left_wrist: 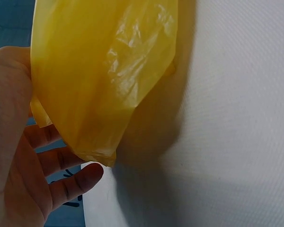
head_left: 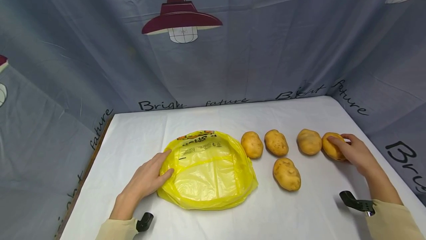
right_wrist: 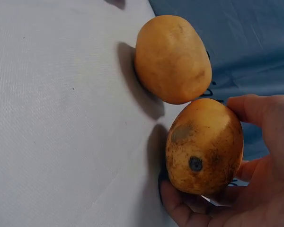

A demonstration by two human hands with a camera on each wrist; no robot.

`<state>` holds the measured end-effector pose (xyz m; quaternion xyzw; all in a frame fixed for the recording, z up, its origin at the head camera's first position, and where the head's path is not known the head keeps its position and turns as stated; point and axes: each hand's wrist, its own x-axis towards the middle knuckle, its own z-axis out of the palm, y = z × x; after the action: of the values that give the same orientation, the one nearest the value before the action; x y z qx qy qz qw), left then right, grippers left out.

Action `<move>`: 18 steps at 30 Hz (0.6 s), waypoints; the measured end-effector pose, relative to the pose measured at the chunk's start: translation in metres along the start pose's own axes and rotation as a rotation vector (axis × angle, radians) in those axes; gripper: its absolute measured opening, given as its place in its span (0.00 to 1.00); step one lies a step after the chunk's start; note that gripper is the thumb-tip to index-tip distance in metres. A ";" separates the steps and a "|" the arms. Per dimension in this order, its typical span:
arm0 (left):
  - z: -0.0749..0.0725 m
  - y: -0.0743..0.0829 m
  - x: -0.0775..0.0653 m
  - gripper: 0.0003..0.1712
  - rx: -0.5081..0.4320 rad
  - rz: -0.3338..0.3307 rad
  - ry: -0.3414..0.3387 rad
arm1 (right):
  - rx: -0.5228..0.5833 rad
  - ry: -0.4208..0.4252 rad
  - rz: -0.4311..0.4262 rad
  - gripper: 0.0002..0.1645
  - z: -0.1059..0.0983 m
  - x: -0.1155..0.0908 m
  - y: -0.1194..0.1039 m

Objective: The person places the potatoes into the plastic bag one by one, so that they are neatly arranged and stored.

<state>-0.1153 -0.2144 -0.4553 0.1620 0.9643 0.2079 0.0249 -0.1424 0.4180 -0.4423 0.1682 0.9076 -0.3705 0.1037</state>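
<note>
A yellow plastic bag (head_left: 209,181) lies on the white table with its mouth spread wide and printing on its far inner wall. At its left rim, my left hand (head_left: 146,175) holds the bag with thumb and fingers hooked over the edge; in the left wrist view the yellow film hides part of that hand (left_wrist: 19,142). My right hand (head_left: 359,155) grips the rightmost potato (head_left: 332,147) between thumb and fingers. This potato (right_wrist: 203,151) has a dark spot and dirty patches. Close beside it sits another potato (right_wrist: 173,59).
Between the bag and the right hand are several potatoes: one by the bag rim (head_left: 252,145), one behind (head_left: 276,142), one nearer me (head_left: 287,174) and one next to the gripped potato (head_left: 309,142). A grey printed curtain (head_left: 249,62) surrounds the table (head_left: 133,132).
</note>
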 end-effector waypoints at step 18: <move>0.000 0.000 -0.002 0.39 0.004 0.002 0.005 | 0.131 -0.021 0.029 0.58 -0.005 -0.005 0.005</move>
<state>-0.1136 -0.2150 -0.4555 0.1627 0.9646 0.2062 0.0220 -0.1357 0.4241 -0.4403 0.1839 0.8777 -0.4293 0.1076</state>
